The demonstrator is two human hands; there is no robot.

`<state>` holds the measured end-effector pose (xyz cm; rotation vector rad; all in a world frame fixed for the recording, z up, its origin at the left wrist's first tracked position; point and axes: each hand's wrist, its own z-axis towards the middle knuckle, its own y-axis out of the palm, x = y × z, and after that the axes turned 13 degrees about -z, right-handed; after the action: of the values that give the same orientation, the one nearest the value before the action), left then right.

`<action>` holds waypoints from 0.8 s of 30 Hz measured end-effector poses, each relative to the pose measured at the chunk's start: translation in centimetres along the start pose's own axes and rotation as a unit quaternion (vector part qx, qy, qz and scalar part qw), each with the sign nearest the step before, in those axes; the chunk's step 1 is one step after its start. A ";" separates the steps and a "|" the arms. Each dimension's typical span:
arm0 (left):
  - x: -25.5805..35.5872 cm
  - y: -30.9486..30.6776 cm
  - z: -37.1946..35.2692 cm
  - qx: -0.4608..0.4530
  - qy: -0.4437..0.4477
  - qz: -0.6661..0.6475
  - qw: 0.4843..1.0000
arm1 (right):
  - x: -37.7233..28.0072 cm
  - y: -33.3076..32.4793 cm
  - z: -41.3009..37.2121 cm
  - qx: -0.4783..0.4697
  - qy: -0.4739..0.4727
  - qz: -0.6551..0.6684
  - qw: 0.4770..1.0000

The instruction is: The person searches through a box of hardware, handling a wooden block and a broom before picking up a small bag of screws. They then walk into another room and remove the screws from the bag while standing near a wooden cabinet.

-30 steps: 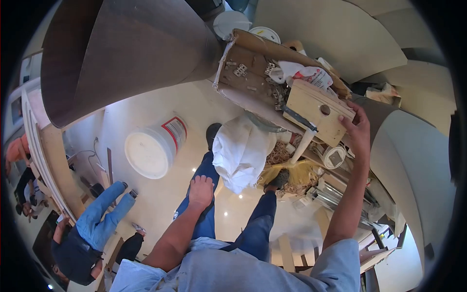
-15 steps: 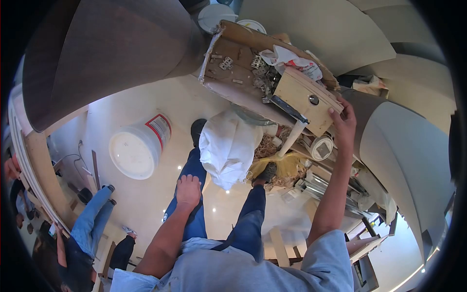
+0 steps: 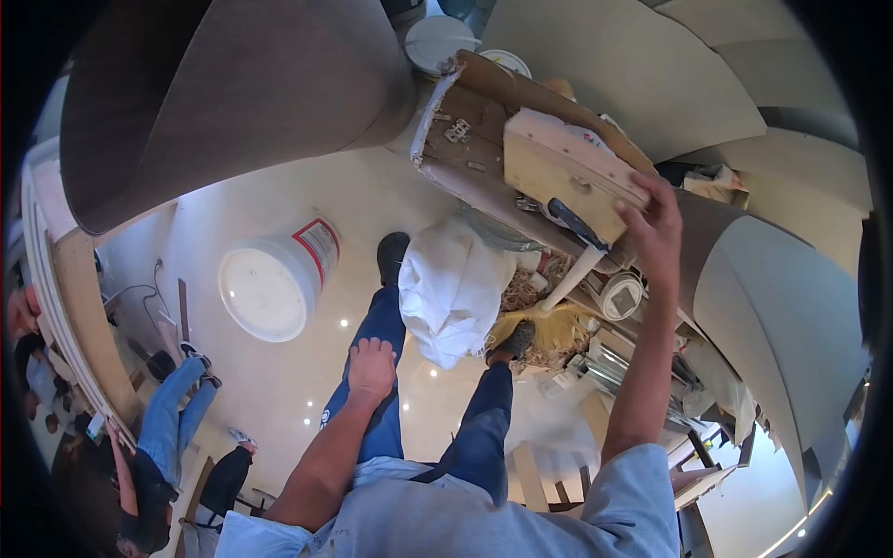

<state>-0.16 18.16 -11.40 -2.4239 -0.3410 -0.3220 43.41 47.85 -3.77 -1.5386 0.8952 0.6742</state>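
While the left hand [image 3: 373, 368] lay on the left thigh [image 3: 383, 321], its fingers uncurled and holding nothing, the right hand [image 3: 656, 231] gripped one end of a wooden box [image 3: 551, 169], tilted over the carton [image 3: 451, 179]. Below the carton sat a white sack [image 3: 451, 298]; leftward, a bucket [image 3: 270, 284] stood on the floor [image 3: 279, 372], and farther off, a person in jeans [image 3: 172, 414].

At the far side, right of centre, a cardboard box [image 3: 470, 191] has metal fittings [image 3: 457, 131] in its left part and a wooden piece [image 3: 549, 167] over its right, the right hand [image 3: 656, 228] at that piece's right end. Tub lids [image 3: 439, 44] lie beyond. Nearer, a sack [image 3: 451, 293] sits between a bucket [image 3: 270, 284], left, and wood shavings [image 3: 518, 290], right. The left hand [image 3: 372, 367] rests on the left leg [image 3: 374, 418].
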 end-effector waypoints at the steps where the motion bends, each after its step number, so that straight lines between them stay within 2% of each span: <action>1: 0.0 0.1 0.0 0.004 0.002 0.001 1.000 | -1.7 1.5 1.0 -0.005 0.075 -0.015 0.997; 2: 0.0 0.0 0.0 0.004 0.002 0.003 1.000 | -1.8 2.8 2.0 -0.004 0.075 -0.013 0.997; 4: 0.1 -0.1 0.0 0.009 0.006 0.004 1.000 | -1.3 5.0 4.5 -0.027 0.008 -0.140 0.990; 6: 0.0 -0.6 0.1 0.009 0.005 0.011 1.000 | -0.9 7.9 6.3 0.006 -0.126 -0.211 0.969; 8: 0.5 -0.6 0.0 -0.004 0.020 0.014 1.000 | -2.7 10.4 7.7 -0.036 -0.010 -0.255 0.966; 9: 0.7 -0.7 -0.1 -0.002 0.016 0.024 1.000 | -3.7 11.5 8.4 -0.079 0.058 -0.112 0.989; 10: 0.8 -0.7 0.1 0.004 0.010 0.033 0.999 | -4.5 11.8 9.4 -0.118 0.119 0.036 0.985; 13: 0.6 -0.3 0.2 0.000 0.006 0.025 1.000 | -7.4 9.3 12.0 -0.056 0.166 0.042 0.984; 14: 0.5 -0.4 0.2 -0.005 -0.002 0.025 1.000 | -6.4 8.3 12.6 -0.055 0.165 0.040 0.984; 15: 0.4 -0.5 0.2 -0.006 0.001 0.024 1.000 | -4.4 6.4 12.9 -0.057 0.044 -0.165 0.984; 16: 0.4 -0.5 0.1 -0.002 0.007 0.032 0.999 | -2.8 4.8 12.9 -0.057 -0.080 -0.362 0.927; 17: 0.6 -0.4 0.2 0.003 0.011 0.038 0.999 | -2.0 3.7 12.6 -0.057 -0.083 -0.365 0.925; 19: 0.7 -0.7 0.2 0.001 0.005 0.034 0.999 | -0.4 2.9 10.9 -0.181 -0.038 -0.400 0.898; 20: 0.7 -0.8 0.2 -0.003 0.002 0.035 0.999 | 0.8 3.6 10.2 -0.182 -0.039 -0.401 0.897; 21: 0.6 -0.8 0.2 -0.002 0.002 0.034 0.999 | 2.4 4.4 9.4 -0.123 -0.158 -0.476 0.856; 22: 0.5 -0.8 0.3 -0.001 0.004 0.034 0.999 | 2.3 4.8 8.8 -0.062 -0.273 -0.539 0.795; 23: 0.5 -0.6 0.2 -0.001 0.003 0.034 0.999 | 2.4 6.1 7.7 -0.064 -0.228 -0.613 0.754; 24: 0.5 -0.5 0.1 -0.001 -0.002 0.033 0.999 | 2.9 6.9 8.0 -0.066 -0.232 -0.610 0.755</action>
<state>0.21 18.66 -11.04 -2.4320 -0.2612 -0.2889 39.68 55.01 -11.15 -1.5888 -0.6030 0.0937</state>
